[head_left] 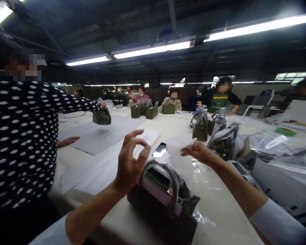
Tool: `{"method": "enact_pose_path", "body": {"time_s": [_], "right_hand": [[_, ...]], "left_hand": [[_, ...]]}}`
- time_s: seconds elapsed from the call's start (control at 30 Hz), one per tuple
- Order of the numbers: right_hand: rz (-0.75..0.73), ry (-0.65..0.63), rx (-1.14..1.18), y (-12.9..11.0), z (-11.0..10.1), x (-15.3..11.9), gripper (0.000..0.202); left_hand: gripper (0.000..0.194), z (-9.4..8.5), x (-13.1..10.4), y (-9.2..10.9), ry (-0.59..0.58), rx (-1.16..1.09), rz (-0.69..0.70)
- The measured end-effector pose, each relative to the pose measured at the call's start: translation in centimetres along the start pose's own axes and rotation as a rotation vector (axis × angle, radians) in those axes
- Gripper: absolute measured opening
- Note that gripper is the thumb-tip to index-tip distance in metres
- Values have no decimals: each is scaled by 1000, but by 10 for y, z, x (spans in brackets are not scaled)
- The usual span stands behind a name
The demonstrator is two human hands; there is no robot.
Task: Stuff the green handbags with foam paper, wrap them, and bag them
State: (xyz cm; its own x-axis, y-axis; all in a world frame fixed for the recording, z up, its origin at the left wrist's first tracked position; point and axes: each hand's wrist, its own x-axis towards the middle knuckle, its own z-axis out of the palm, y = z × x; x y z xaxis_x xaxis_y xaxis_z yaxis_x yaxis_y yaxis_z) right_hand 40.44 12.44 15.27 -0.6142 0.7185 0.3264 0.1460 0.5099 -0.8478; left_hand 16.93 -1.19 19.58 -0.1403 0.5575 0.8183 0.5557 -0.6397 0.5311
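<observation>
A dark green handbag (163,207) stands open in front of me, its handles (174,183) wrapped in grey material and a pale strip along its opening. My left hand (131,161) is raised over the bag's left side, thumb and forefinger brought together in a pinch; whether a thin sheet is between them is unclear. Behind it lie long white sheets (99,170). My right hand (197,152), above and right of the bag, pinches the edge of a thin, translucent white sheet (180,144). A phone-like object with a shiny screen (159,149) lies just beyond the bag.
On the left, a person in a polka-dot top (22,136) holds a green bag (102,116) over white sheets. More green bags (151,111) stand across the table, near several seated or standing people. Wrapped bags (200,127) and clear plastic (277,146) are heaped at right.
</observation>
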Motion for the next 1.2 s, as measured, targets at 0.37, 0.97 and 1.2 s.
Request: {"method": "enact_pose_path", "body": {"time_s": [0.37,0.97,1.2], "right_hand": [[-306,-239,-594,-31,27,-3,42],[5,227,-741,-73,78,-86,64],[264,442,-759,-62,146,-109,44]], "left_hand": [[55,13,-84,-4,-221,405,-34],[19,29,-78,-20,-138,286,-3],[10,27,-77,-17,-116,291,54]]}}
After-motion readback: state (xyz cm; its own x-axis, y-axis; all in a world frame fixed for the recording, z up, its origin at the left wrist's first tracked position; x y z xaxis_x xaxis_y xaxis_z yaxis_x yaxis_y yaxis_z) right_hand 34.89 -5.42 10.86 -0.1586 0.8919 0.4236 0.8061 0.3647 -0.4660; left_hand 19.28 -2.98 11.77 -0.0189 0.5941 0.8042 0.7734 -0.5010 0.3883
